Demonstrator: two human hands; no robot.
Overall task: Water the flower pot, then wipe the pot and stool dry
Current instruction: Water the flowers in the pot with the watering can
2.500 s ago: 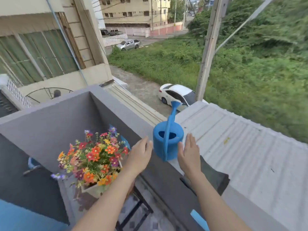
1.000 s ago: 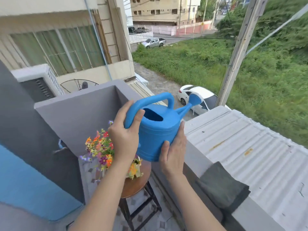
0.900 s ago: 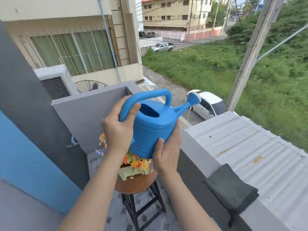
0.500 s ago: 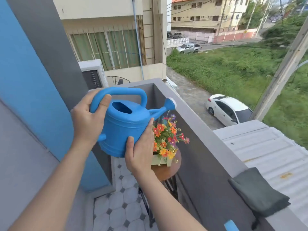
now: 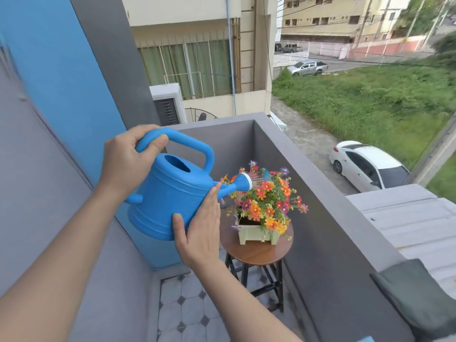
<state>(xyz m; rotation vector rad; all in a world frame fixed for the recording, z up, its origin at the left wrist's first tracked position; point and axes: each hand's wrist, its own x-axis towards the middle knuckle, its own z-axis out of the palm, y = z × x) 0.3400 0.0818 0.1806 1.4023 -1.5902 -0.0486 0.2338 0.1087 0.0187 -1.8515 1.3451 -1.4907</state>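
A blue watering can [image 5: 170,198] is held over the balcony floor, tilted so its white-tipped spout reaches the flowers. My left hand [image 5: 125,159] grips the can's top handle. My right hand [image 5: 199,228] presses flat against the can's lower side. Fine streams of water leave the spout. The pale green flower pot [image 5: 256,233], full of orange, red and purple flowers, stands on a round wooden stool [image 5: 256,253] with black legs, close to the grey balcony wall. A dark grey cloth [image 5: 419,299] lies on the wall's top at the lower right.
The grey parapet wall [image 5: 328,198] runs along the right and across the far end. A blue and grey house wall [image 5: 61,95] stands at the left. Patterned floor tiles [image 5: 187,309] lie beneath. Beyond the wall are a corrugated roof, a white car and grass.
I lifted the can off the parapet with both hands and swung it left over the balcony. Its spout has now come down over the flowers and water runs out.
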